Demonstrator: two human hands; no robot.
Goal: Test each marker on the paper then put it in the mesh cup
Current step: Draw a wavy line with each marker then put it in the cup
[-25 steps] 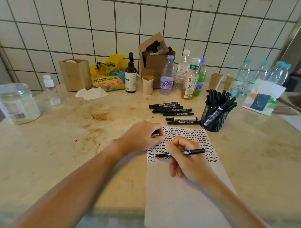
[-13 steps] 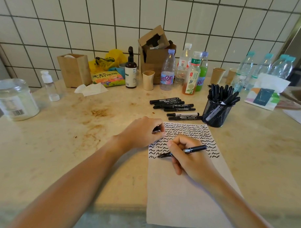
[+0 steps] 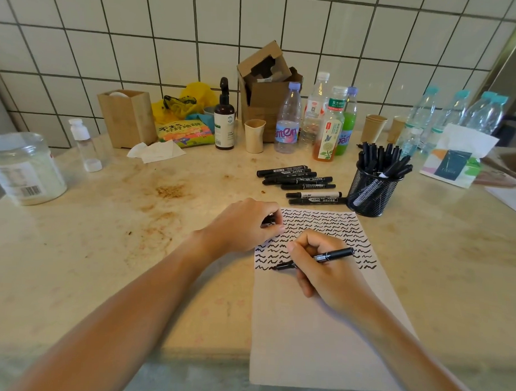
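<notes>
One marker [image 3: 316,258] pinched in your right hand [image 3: 324,270], tip on the paper [image 3: 319,329] (under rows of squiggles), your left hand [image 3: 244,224] curled round a small dark cap, mesh cup [image 3: 371,193] just beyond the sheet.

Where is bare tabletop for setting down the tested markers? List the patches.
Free: the stained stretch between the plastic jar and the left hand; the counter right of the paper, below the mesh cup. Crowded: the back row of bottles, and the loose markers beside the cup.
</notes>
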